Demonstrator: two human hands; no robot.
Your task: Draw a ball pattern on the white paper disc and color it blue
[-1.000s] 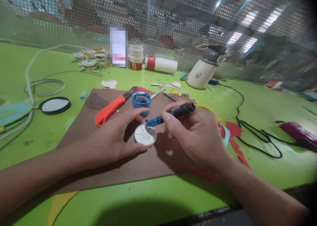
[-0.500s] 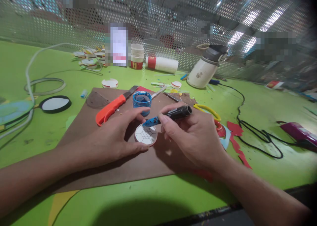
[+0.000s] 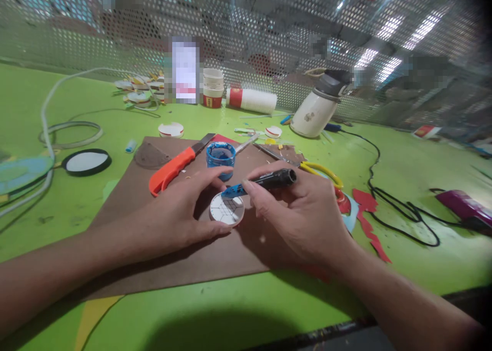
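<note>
My left hand (image 3: 192,202) grips a small round white disc (image 3: 226,212) by its edge, thumb in front and fingers behind. Black lines form a net of shapes on the disc's top. Between the thumb and fingers of my right hand (image 3: 295,202) is a black marker (image 3: 265,182) with a blue-smeared front end. Its tip meets the disc's upper edge, or hovers just over it; I cannot tell which. Right behind the disc stands an uncapped blue paint jar (image 3: 220,159). An orange utility knife (image 3: 175,170) lies left of the jar.
Under my hands lies a brown board (image 3: 184,261) on the green table. Yellow-handled scissors (image 3: 321,172) rest behind my right hand. Farther back are a phone (image 3: 185,69), paper cups (image 3: 251,100) and a white bottle (image 3: 317,107). A black cord (image 3: 407,212) trails at the right.
My right hand has shifted slightly and its fingers have changed their angle on the marker. The disc and my left hand stay nearly where they were.
</note>
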